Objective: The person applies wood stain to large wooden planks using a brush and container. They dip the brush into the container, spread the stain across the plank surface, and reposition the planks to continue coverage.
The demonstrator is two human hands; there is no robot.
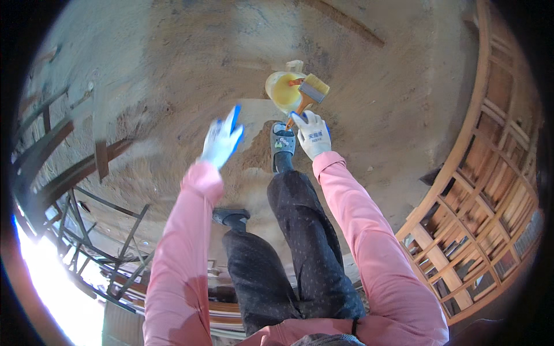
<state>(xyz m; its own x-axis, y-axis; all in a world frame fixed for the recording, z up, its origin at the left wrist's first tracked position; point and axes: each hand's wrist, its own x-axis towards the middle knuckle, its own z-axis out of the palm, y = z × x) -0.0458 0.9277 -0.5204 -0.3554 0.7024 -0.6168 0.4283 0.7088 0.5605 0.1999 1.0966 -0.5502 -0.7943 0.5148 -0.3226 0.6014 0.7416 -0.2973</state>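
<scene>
My right hand (313, 135), in a white work glove with blue on the palm side, is closed round the orange handle of a wide flat paintbrush (314, 88). The brush's pale yellow bristles point up and away, its metal band just below them. Behind it on the ground is a round pale bucket (273, 84) with a yellowish inside, and something orange at its rim is partly hidden by the brush. Gloved the same way, my left hand (221, 138) is held out to the left with fingers apart and nothing in it.
A wooden lattice frame (461, 199) leans along the right side. Dark metal frames (72, 216) and wooden boards (99, 138) stand at the left. A strip of wood (346, 20) lies on the dirt floor far ahead. My sandalled foot (283, 141) is close to the bucket.
</scene>
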